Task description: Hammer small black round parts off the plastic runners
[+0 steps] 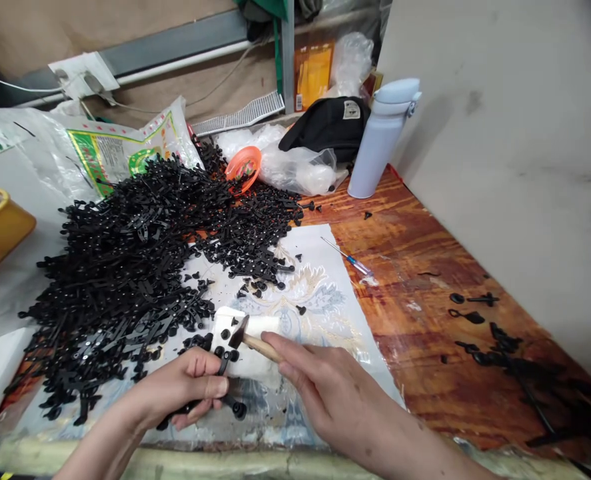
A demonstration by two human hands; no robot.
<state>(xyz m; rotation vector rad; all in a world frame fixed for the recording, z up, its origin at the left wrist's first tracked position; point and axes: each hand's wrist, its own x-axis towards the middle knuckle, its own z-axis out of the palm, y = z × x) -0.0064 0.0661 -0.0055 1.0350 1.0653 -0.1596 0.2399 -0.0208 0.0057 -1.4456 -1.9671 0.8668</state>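
Observation:
Near the front middle, my left hand [198, 387] is closed around black plastic parts [234, 405], whose round ends stick out past the fingers. My right hand [320, 383] grips the wooden handle of a small tool [262, 347]. The tool's dark pointed metal head lies over a white pad [262, 367], close beside the held parts. Small black pieces [226, 334] rest on the pad's left part. A big heap of black plastic parts [140, 247] spreads to the left and behind the hands, over a patterned light cloth [325, 293].
A screwdriver [350, 257] lies at the cloth's right edge. Behind stand a light blue bottle [384, 140], a black pouch [325, 127] and an orange dish [244, 169]. Yellow bin [2, 230] at left; loose black parts [505, 353] at right, beside a grey wall.

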